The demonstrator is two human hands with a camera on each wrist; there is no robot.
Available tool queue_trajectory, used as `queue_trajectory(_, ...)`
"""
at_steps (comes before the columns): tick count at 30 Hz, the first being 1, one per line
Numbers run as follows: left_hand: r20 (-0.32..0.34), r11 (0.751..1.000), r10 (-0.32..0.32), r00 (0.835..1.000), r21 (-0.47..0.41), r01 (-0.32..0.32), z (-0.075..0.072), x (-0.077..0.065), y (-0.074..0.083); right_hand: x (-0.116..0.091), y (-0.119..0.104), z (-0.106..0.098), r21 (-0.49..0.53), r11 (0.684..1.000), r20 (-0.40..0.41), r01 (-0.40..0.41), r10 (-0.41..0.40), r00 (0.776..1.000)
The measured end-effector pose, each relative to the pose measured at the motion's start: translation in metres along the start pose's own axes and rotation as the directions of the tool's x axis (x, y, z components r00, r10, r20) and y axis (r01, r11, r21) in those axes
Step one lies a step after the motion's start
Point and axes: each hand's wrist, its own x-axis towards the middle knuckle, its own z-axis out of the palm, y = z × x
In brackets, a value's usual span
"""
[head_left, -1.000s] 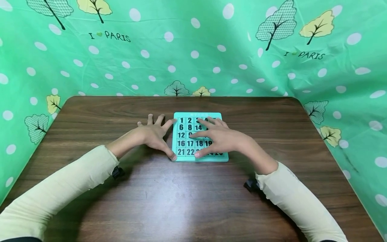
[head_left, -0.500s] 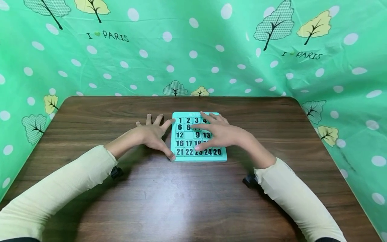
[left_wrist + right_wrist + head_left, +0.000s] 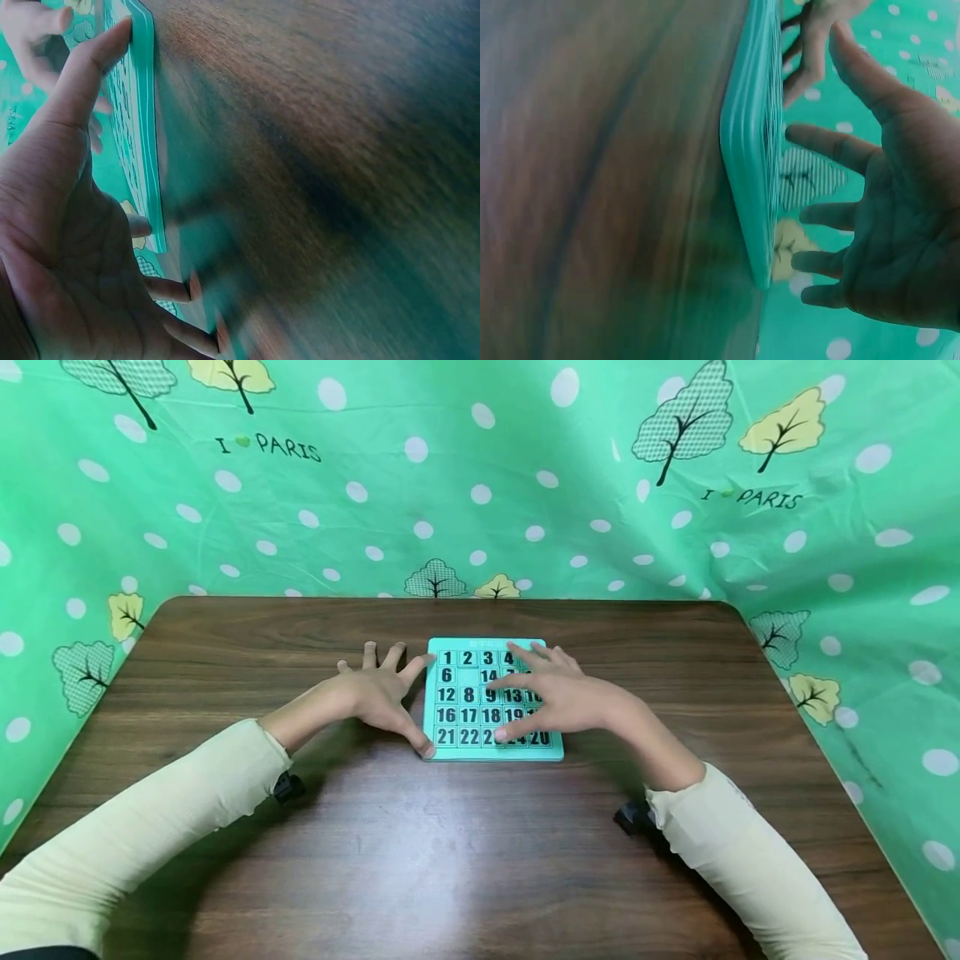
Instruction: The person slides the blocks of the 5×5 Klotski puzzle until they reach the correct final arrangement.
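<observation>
Overhead, right grip palm-down above number board.

Numbers like 1, 12, 17 and 22 on the turquoise board; "I PARIS" twice on the curtain.
</observation>
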Motion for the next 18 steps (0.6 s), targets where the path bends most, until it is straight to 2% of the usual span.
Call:
queue_trajectory(4,-0.003,1.0,0.0,1.0,0.011,0.0,0.0,0.0,0.0,0.0,0.008,-0.003,0.005,0.999,-0.019,-0.037,0.037,0.999)
queue_trajectory(12,-0.006,1.0,-0.01,1.0,0.011,0.011,0.0,0.0,0.001,0.016,-0.005,0.001,-0.025,1.0,0.012,-0.009,0.01,1.0)
queue_trajectory(18,0.002,1.0,-0.015,1.0,0.01,0.015,0.0,-0.001,0.002,0.001,0.008,-0.006,-0.004,0.999,-0.024,-0.05,0.05,0.998)
